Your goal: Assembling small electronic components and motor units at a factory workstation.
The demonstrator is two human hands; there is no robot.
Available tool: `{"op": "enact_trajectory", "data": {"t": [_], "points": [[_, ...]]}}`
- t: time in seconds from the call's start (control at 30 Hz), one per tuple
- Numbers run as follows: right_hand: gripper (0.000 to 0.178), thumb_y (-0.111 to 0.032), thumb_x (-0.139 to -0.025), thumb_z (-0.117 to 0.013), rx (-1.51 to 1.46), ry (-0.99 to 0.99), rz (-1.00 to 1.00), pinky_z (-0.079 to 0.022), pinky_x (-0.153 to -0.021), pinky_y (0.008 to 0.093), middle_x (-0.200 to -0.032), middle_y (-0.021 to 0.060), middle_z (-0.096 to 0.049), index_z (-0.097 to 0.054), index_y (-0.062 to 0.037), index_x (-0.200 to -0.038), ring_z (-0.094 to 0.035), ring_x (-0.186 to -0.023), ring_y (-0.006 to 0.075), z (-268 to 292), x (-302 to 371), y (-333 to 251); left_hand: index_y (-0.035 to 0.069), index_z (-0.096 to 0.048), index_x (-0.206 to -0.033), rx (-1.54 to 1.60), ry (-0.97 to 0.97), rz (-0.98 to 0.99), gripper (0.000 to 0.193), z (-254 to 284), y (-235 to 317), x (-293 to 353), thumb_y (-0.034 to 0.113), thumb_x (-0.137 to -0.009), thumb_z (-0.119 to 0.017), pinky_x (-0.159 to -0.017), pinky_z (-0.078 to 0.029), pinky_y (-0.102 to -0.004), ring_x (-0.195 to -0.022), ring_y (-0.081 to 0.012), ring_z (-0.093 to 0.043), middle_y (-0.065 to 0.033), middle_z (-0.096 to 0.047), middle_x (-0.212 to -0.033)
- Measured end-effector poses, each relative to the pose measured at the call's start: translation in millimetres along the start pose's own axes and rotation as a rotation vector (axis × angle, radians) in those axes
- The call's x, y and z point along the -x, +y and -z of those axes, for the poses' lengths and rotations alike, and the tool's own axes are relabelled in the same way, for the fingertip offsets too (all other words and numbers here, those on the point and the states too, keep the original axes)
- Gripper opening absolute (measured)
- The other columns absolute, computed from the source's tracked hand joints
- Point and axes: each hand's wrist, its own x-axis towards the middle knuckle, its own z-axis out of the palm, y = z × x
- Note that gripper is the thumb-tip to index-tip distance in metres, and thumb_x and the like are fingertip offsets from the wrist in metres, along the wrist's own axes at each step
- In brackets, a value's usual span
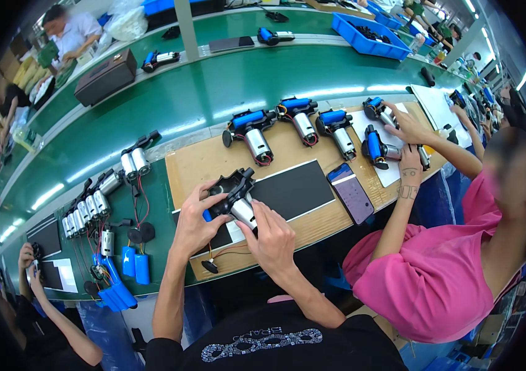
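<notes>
Over the cardboard, both my hands hold one motor assembly, a black plastic housing (239,183) with a silver cylindrical motor (243,212). My left hand (196,224) grips the housing's left side, its thumb stretched across toward the motor. A bit of a blue battery (208,215) shows by the left fingers; the rest is hidden. The fingers and thumb of my right hand (273,240) close on the motor's lower right side. Thin wires run down from the assembly to a small black disc (209,266) at the cardboard's near edge. Behind my right hand lies a black flat sheet (297,190).
Several motor assemblies with blue batteries (256,142) line the cardboard's far side. A phone (350,193) lies right of the black sheet. To the left are several bare motors (93,207) and blue batteries (114,290). A pink-sleeved co-worker (423,266) handles assemblies at right.
</notes>
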Motion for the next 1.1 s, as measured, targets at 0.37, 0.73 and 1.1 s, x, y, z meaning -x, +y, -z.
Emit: {"op": "enact_trajectory", "data": {"t": [0.37, 0.73, 1.1], "points": [[0.054, -0.026, -0.089, -0.084, -0.023, 0.054, -0.043, -0.053, -0.098, 0.0424, -0.129, 0.0191, -0.073, -0.068, 0.0038, -0.131, -0.070, -0.123, 0.0306, -11, 10, 10, 0.001, -0.078, -0.121, -0.019, -0.006, 0.019, 0.053, -3, 2, -1, 0.004, -0.070, -0.091, -0.108, -0.053, -0.0434, -0.126, -0.0385, -0.067, -0.0188, -0.062, -0.146], [0.045, -0.023, -0.088, -0.083, -0.050, 0.124, -0.028, -0.053, -0.094, 0.0396, -0.122, 0.0169, -0.076, -0.072, 0.0042, -0.123, -0.072, -0.119, 0.0295, -16, 5, 5, -0.004, -0.078, -0.116, -0.076, 0.003, 0.051, 0.051, -1, -8, -1, 0.000, -0.065, -0.088, -0.110, -0.049, -0.0412, -0.129, -0.0360, -0.065, -0.0202, -0.065, -0.142], [0.046, -0.031, -0.089, -0.081, -0.102, 0.124, -0.098, -0.044, -0.100, 0.0467, -0.128, 0.0123, -0.076, -0.076, -0.0010, -0.124, -0.063, -0.132, 0.0318, -13, 8, 11, -0.003, -0.078, -0.117, -0.119, 0.020, 0.068, 0.054, -3, -5, 0, 0.002, -0.064, -0.087, -0.114, -0.046, -0.0443, -0.133, -0.0385, -0.062, -0.0225, -0.065, -0.141]]}}
